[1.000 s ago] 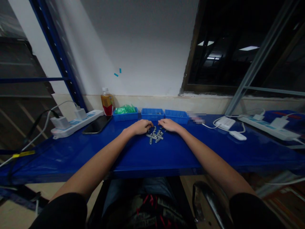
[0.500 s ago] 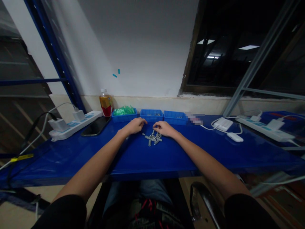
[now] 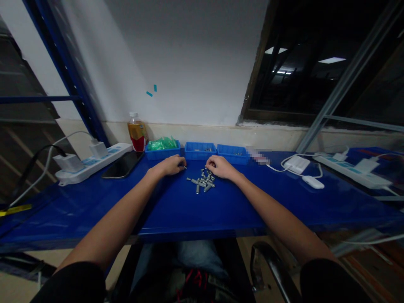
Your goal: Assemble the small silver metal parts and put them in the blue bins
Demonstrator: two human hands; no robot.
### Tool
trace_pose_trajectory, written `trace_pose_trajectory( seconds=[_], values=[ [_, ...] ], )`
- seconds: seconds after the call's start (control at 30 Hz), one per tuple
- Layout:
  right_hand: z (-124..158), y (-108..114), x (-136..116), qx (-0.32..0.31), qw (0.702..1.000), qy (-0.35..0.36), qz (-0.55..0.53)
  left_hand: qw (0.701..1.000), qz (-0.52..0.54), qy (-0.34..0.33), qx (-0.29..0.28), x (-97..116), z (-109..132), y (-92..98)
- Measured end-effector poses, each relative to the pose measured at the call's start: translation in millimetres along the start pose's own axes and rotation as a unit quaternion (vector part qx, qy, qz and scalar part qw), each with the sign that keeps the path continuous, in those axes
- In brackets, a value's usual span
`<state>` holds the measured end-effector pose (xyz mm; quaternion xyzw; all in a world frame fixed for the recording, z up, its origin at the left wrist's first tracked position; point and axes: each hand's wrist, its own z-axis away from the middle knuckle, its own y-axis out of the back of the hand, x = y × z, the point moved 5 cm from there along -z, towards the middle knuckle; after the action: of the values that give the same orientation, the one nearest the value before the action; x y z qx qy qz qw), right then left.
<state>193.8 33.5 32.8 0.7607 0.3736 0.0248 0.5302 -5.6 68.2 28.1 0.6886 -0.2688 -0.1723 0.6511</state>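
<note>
The tabletop (image 3: 221, 210) is seen in glossy deep blue, and the three bins (image 3: 200, 150) in a lighter blue. The bolts (image 3: 202, 184) are silver-grey. A green bag (image 3: 161, 144), a bottle (image 3: 136, 134) filled amber and labelled red, a white strip (image 3: 91, 162) and a black phone (image 3: 121, 165) are shown.

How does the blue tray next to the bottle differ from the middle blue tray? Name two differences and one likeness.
The left tray, by the bottle, is heaped with green bags rising above its rim; the middle tray holds only a few small metal pieces, low inside. The left tray ends the row; the middle tray has a tray on each side. Both are blue, shallow and rectangular.
</note>
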Motion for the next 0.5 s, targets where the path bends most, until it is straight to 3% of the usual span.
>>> trace_pose_trajectory(
  seconds=[0.13,0.27,0.33,0.4,0.5],
  values=[
    [-2,28,5,0.066,0.997,0.015,0.028,1.000,-0.006,0.015,0.013,7,1,2.1],
    [5,66,34,0.214,0.972,-0.054,0.077,0.999,0.038,0.014,0.029,19,2,2.2],
    [10,74,44,0.255,0.958,-0.087,0.100,0.997,0.058,0.017,0.048,27,3,3.6],
    [13,70,40,0.248,0.960,-0.088,0.098,0.995,0.069,0.030,0.071,34,4,6.5],
    [9,49,7,0.186,0.980,-0.010,0.069,0.990,0.086,0.035,0.104,44,6,12.8]
  ],
)
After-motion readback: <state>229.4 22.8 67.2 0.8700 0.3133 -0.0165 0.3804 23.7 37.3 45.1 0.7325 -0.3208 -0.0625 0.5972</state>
